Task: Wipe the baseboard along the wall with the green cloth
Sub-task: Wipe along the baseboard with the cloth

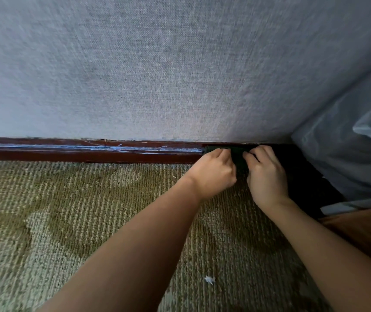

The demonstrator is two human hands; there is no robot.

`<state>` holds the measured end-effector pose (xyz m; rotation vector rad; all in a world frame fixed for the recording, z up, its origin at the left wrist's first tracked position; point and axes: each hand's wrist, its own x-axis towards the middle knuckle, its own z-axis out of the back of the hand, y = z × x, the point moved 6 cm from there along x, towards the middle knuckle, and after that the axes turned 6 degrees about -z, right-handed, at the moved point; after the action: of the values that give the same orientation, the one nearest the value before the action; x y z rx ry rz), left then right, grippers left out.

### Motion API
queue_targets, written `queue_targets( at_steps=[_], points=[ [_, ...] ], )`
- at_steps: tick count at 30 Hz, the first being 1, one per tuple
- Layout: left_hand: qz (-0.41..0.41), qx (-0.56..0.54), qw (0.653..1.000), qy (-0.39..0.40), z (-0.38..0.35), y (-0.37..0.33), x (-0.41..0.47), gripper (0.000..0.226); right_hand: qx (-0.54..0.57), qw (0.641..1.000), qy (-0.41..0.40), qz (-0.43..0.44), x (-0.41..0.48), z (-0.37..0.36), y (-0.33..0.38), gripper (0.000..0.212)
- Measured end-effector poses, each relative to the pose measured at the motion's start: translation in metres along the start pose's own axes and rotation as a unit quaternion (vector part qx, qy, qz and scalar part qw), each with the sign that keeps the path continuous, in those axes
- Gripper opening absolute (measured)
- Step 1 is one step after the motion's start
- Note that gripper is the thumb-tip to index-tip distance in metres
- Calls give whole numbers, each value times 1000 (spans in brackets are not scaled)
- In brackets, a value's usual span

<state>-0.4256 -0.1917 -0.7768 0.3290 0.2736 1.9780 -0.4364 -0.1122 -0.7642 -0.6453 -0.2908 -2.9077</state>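
Baseboard [90, 153] wiping underway: left hand [213, 172] and right hand [266, 174] both grip, seemingly, the green cloth [238, 154] against it; next, slide leftward.

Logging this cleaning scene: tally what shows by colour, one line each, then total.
Green: 1, the green cloth gripped by the left hand and right hand
Dark red-brown: 1, the baseboard
Grey: 1, the wall
Olive-beige: 1, the carpet
White: 1, a scrap on the carpet
Total: 5
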Motion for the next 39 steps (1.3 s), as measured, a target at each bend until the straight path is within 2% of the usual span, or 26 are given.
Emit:
queue_targets(
  at_steps=[7,12,18,26,35,39],
  points=[
    [14,2,1000,1,0,4,-4,22,-7,1000,10,14,2,1,7,16],
    [-3,0,1000,0,-7,2,-8,25,-24,999,10,28,-1,-2,4,6],
    [-1,-7,1000,-10,-9,1,-7,25,-45,996,-31,72,0,1,10,14],
    [24,7,999,-26,-6,4,-10,40,-67,994,-16,80,-1,-4,9,17],
    [16,17,999,-39,-5,2,-11,40,-81,993,-18,88,-3,-5,7,10],
    [6,19,999,-45,-6,2,-9,30,-71,994,-5,84,-3,-5,6,16]
  ],
)
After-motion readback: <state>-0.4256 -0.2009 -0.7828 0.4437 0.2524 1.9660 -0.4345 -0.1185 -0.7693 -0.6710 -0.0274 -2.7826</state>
